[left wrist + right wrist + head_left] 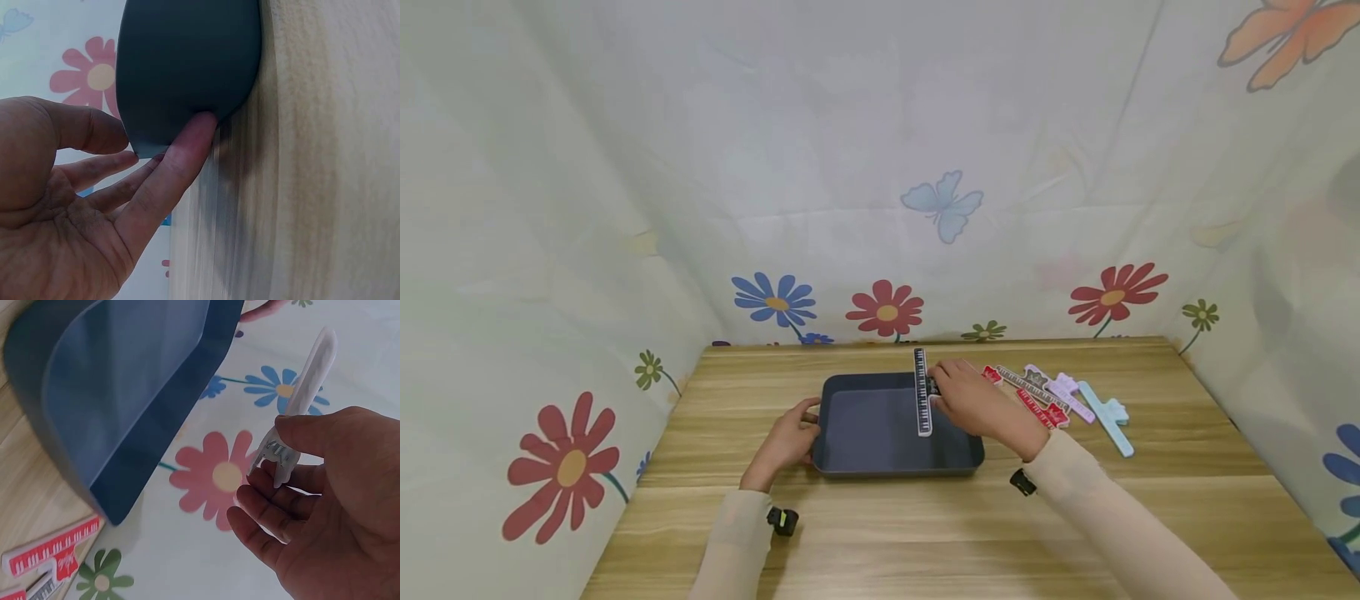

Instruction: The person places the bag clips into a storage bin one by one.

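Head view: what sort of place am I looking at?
Probably a small sheeted-off work booth: flower-and-butterfly-printed sheeting surrounds a wood-grain table at the back and both sides, and a dark tray sits on it.

Head view: high, facing forward and down toward far edge of tabletop point(880, 537). Wrist views: close, rolled sideways, facing backdrop point(820, 125); left at left end of tray point(865, 433), right near right end. All share tray.
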`<state>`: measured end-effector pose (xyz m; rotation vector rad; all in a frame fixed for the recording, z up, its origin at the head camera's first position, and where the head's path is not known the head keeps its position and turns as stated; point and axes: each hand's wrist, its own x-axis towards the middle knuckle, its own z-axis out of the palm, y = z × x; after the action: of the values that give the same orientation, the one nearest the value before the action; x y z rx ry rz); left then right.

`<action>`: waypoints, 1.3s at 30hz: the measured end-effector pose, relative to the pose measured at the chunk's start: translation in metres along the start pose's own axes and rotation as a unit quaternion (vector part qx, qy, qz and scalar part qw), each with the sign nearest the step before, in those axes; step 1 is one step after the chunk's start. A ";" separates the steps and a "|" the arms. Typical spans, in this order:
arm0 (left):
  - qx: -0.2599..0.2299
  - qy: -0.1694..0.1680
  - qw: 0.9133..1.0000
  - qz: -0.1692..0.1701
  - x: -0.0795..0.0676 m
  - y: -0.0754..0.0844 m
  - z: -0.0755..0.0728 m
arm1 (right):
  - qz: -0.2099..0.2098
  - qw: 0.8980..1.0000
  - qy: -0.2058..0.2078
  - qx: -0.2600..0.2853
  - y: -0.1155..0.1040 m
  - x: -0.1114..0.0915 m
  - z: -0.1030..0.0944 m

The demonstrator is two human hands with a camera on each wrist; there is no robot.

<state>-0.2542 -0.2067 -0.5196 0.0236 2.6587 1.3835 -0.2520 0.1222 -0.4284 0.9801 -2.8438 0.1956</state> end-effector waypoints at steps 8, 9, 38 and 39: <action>-0.001 -0.001 1.000 0.001 0.000 0.000 0.000 | 0.006 0.999 -0.035 0.006 -0.017 0.020 0.005; -0.003 0.000 1.000 0.001 0.000 0.000 0.000 | 0.008 0.999 -0.038 0.005 -0.019 0.022 0.006; -0.027 0.003 1.000 -0.003 0.003 -0.005 0.001 | 0.020 0.995 -0.089 0.035 -0.077 0.076 0.069; -0.031 0.003 1.000 -0.003 0.003 -0.005 0.001 | 0.023 0.994 -0.096 0.038 -0.079 0.077 0.071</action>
<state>-0.2563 -0.2084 -0.5244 0.0047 2.6169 1.4640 -0.2690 0.0027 -0.4790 0.9980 -3.0559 0.2263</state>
